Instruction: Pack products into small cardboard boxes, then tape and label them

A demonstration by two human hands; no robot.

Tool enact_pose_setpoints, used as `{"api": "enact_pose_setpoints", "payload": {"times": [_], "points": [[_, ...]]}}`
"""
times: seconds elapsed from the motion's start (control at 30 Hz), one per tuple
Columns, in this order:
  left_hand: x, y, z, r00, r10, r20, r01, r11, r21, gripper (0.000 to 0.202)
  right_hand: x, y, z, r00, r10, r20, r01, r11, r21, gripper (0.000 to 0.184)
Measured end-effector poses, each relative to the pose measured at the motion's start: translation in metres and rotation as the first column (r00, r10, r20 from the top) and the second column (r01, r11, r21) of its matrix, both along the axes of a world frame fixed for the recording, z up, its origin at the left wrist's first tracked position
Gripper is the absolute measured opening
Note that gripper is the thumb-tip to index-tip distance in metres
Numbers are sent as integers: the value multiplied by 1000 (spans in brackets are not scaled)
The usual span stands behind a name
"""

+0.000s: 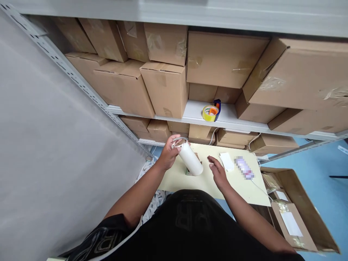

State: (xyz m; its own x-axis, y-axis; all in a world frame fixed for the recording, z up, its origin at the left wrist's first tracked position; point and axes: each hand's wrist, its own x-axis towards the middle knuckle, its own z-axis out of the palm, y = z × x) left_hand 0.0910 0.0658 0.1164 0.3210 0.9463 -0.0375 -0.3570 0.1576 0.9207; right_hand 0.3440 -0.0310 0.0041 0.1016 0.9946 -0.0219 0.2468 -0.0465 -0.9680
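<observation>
My left hand (171,150) is closed round the upper end of a white cylinder (191,159). This end shows some brown and a thin grey band or loop; whether it is a bottle or a roll I cannot tell. The cylinder tilts, its smooth lower end toward the lower right. Behind it, a small brown and green thing (188,172) on the pale tabletop (209,185) is mostly hidden. My right hand (218,173) hovers to the right of the cylinder, apart from it, holding nothing, fingers extended. A white slip or card (226,161) lies just beyond that hand.
A blurred-out phone-like thing (244,168) with a white cable lies at the table's right. Cardboard boxes (164,87) fill the metal shelves ahead. A tape dispenser (211,111) with yellow tape sits on the shelf. An open carton (312,214) holding boxes stands at right; a grey wall (67,145) borders the left.
</observation>
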Motion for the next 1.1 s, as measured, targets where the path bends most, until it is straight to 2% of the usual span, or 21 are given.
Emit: {"api": "enact_pose_setpoints", "payload": {"times": [0.03,0.1,0.17,0.23,0.3,0.4,0.47,0.53,0.63,0.67,0.7,0.73,0.8,0.87,0.93,1.03,1.07,1.1], "points": [[1,1,2,999,-19,45,19,1000,-16,83,-7,-3,10,990,42,-133,-51,997,-65,59],[8,1,4,991,-66,117,70,997,-29,84,-24,-7,28,907,181,-380,-255,954,-154,69],[17,-2,3,985,-66,160,72,997,-30,83,-39,-8,42,821,276,-500,-403,900,-165,75],[28,-10,-2,984,-7,180,14,999,-38,85,-47,-9,52,830,273,-487,-386,911,-147,73],[39,-23,-10,986,39,164,-28,997,-68,86,-48,-11,57,894,189,-406,-253,961,-110,68],[50,-43,-20,995,12,94,-1,993,-116,78,-44,-15,59,958,40,-284,-56,997,-47,69],[54,-51,-20,997,9,79,1,991,-132,68,-42,-20,60,953,11,-303,-23,999,-35,72],[56,-53,-16,993,10,116,9,987,-159,64,-40,-25,63,889,73,-453,-120,990,-76,69],[59,-52,-8,977,-49,206,86,981,-176,66,-36,-33,69,691,192,-697,-383,915,-128,65],[60,-52,-6,975,-67,211,103,981,-166,67,-35,-35,71,659,207,-723,-422,898,-127,64],[62,-54,-5,978,-71,195,102,983,-152,67,-34,-36,72,669,204,-714,-408,905,-123,64],[64,-56,-5,985,-58,162,81,987,-136,68,-33,-37,73,714,182,-675,-348,930,-116,65],[68,-62,-6,998,11,62,-5,994,-108,68,-32,-37,72,821,94,-564,-171,982,-86,69],[71,-67,-8,996,81,-35,-84,993,-86,65,-31,-38,71,854,44,-518,-86,995,-57,71],[72,-69,-8,991,108,-77,-115,989,-91,59,-30,-41,71,795,100,-598,-177,982,-72,65],[72,-69,-5,999,42,-13,-43,996,-84,59,-30,-46,72,652,191,-734,-374,923,-92,58],[72,-69,-3,1000,13,8,-13,998,-67,60,-30,-47,73,642,202,-740,-391,916,-90,58],[72,-69,0,1000,-7,10,8,999,-46,62,-31,-48,74,664,203,-720,-371,925,-82,58]]}}
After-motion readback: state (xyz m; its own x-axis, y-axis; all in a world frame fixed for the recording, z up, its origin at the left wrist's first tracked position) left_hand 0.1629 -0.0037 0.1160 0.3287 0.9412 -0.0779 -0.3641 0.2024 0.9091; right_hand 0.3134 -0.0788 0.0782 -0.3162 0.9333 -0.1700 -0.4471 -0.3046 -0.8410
